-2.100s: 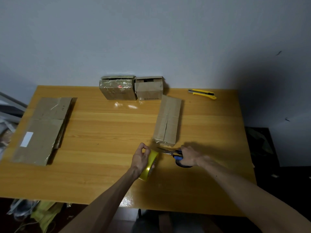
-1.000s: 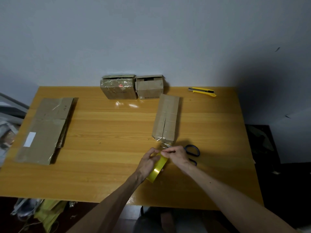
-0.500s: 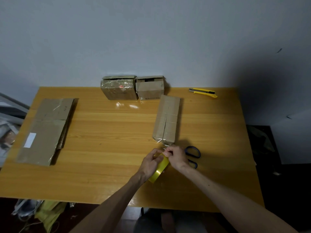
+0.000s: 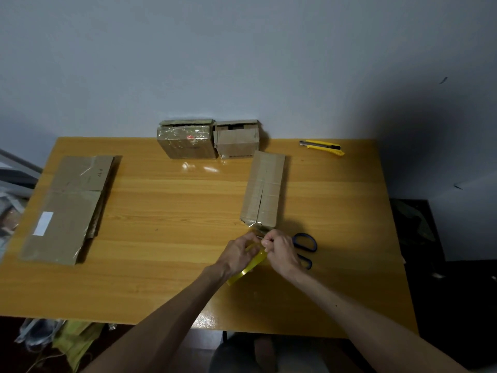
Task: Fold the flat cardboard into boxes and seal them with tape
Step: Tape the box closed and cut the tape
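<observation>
A long folded cardboard box (image 4: 264, 189) lies on the wooden table (image 4: 166, 211), its top seam facing up and shiny tape at its near end. Just in front of it my left hand (image 4: 238, 254) grips a yellow tape roll (image 4: 248, 266) held on edge. My right hand (image 4: 279, 250) pinches at the top rim of the roll, where the tape end is, fingertips meeting those of the left hand. A stack of flat cardboard (image 4: 68, 205) lies at the table's left.
Blue-handled scissors (image 4: 305, 244) lie on the table right behind my right hand. Two made-up boxes (image 4: 188, 141) (image 4: 236, 140) stand against the wall at the back. A yellow utility knife (image 4: 322, 147) lies at the back right.
My right hand put the scissors down on the table and came over to the tape roll, where it now pinches at the rim. The left hand has kept the roll throughout.
</observation>
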